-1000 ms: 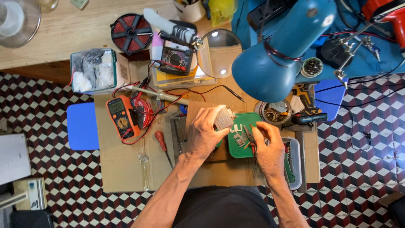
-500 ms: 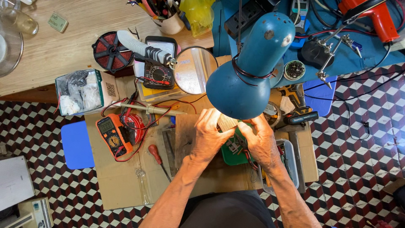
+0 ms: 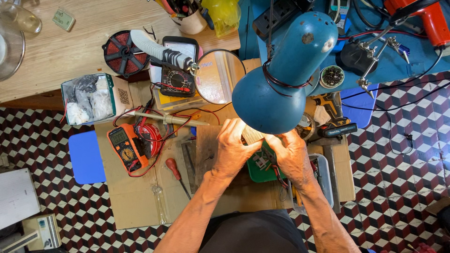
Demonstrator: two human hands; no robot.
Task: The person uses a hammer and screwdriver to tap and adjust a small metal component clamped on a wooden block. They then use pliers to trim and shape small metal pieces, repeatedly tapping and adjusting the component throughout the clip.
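My left hand (image 3: 233, 146) and my right hand (image 3: 291, 154) are together at the middle of the cardboard-covered work surface (image 3: 140, 197). Both hold a small pale ridged part (image 3: 252, 135) under the blue lamp head (image 3: 281, 79), which hides its upper end. Below the hands lies a green circuit board (image 3: 260, 165). A red-handled screwdriver (image 3: 175, 169) lies left of my left forearm.
An orange multimeter (image 3: 124, 147) with red leads lies at the left. Behind it are a black multimeter (image 3: 178, 82), a round magnifier (image 3: 216, 77), a red wire spool (image 3: 123, 52) and a box of bags (image 3: 89, 97). A grey tray (image 3: 326, 178) and cordless drill (image 3: 333, 117) are right.
My hands have lifted the pale part up off the green board and closer under the lamp. My view has shifted so the lamp sits nearer the middle.
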